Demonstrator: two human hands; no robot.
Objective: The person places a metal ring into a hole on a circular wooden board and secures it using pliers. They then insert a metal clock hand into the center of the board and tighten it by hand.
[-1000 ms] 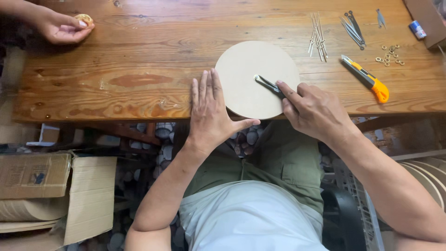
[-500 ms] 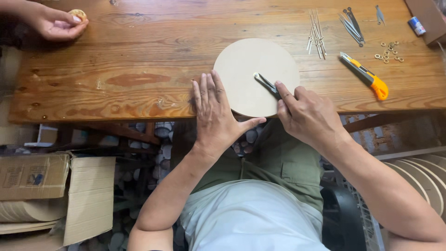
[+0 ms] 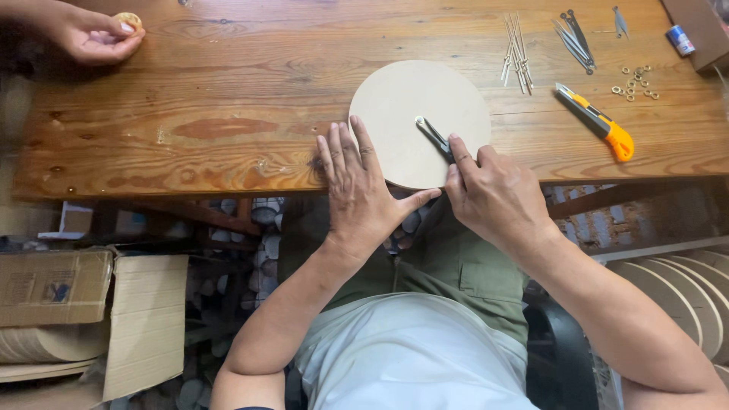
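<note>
A pale round wooden disc (image 3: 406, 102) lies at the near edge of the wooden table (image 3: 250, 99), overhanging it slightly. A thin dark metal hand (image 3: 433, 137) is pinned at the disc's centre and points toward me. My left hand (image 3: 363, 190) lies flat with fingers spread on the disc's left edge and the table. My right hand (image 3: 490, 193) pinches the outer end of the metal hand with its index finger on top.
An orange utility knife (image 3: 600, 121), thin metal rods (image 3: 515, 52), dark metal hands (image 3: 573, 30) and small rings (image 3: 635, 82) lie at the right. Another person's hand (image 3: 91, 34) holds a small round piece at the far left. Cardboard boxes (image 3: 91, 304) sit below left; stacked discs (image 3: 683, 292) below right.
The view has shifted slightly. My right hand has drawn a little toward me along the metal hand; my left hand stays flat on the disc.
</note>
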